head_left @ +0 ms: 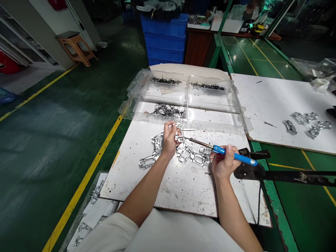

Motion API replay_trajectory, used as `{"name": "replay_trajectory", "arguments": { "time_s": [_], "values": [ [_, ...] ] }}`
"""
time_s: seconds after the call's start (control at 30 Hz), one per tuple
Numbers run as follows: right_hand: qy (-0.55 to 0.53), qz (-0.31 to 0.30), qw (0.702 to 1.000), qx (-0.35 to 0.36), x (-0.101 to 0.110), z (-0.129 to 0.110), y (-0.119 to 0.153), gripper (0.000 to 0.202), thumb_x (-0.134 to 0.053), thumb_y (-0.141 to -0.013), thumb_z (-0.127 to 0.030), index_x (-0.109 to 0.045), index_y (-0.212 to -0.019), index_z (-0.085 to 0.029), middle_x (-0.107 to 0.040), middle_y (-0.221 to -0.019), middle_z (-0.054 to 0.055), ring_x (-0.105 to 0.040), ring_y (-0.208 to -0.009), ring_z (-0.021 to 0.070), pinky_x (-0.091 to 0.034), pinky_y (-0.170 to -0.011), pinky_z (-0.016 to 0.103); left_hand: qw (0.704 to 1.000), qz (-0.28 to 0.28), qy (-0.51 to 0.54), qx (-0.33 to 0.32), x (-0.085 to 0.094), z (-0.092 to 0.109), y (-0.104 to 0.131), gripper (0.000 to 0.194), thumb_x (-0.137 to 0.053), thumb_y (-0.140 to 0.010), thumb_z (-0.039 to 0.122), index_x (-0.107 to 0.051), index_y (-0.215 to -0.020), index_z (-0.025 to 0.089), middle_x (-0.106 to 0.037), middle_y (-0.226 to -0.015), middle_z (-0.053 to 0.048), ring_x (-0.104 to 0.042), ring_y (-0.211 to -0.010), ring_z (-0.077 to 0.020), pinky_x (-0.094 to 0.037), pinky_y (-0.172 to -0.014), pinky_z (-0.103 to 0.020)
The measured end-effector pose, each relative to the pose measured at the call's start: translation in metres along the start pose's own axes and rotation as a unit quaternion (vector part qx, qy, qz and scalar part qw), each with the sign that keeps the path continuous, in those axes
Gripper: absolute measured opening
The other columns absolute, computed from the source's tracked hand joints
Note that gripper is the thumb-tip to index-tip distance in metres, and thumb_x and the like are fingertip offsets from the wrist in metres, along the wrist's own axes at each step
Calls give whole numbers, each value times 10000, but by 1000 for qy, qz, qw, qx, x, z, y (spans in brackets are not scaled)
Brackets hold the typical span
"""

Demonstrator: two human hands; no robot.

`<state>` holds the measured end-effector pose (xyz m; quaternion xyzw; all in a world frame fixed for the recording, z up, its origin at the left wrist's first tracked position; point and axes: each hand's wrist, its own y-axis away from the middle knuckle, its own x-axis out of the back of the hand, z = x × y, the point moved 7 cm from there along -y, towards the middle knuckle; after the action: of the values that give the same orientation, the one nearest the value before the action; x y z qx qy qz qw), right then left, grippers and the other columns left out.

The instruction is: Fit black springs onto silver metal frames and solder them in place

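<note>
silver frame point(180, 130): pinched above the board, iron tip against or near it

left hand point(169, 141) gripped narrowly, fingers closed on the frame's edge, presumably to steady it and leave the near side open to the tool. right hand point(223, 162) was closed around the blue-handled iron point(233, 156), well behind its metal shaft, likely for control and away from heat. similar frames point(198, 159) lay just beside, probably for easy reach; the clear tray point(188, 94) beyond kept black pieces point(169, 110) in separate compartments. fingers partly hid the held frame; tip contact could not be confirmed. the left forearm overlapped one loose frame.
</note>
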<state>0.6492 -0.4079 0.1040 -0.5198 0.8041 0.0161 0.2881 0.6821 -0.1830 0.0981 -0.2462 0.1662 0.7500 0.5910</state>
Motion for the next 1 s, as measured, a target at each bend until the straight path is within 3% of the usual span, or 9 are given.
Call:
{"name": "replay_trajectory", "arguments": {
  "time_s": [1.0],
  "values": [
    [10, -12, 1000, -4, -1, 0, 0, 354, -709, -844, -457, -521, -684, -203, -559, -526, -58, -514, -344, 135, -385, -312, 256, 1000, 2, -2, 3, -1, 2, 1, 405, -714, -815, 511, -468, -1029, 272, -463, -693, 58, -396, -461, -55, -223, -345, -147]
  ]
}}
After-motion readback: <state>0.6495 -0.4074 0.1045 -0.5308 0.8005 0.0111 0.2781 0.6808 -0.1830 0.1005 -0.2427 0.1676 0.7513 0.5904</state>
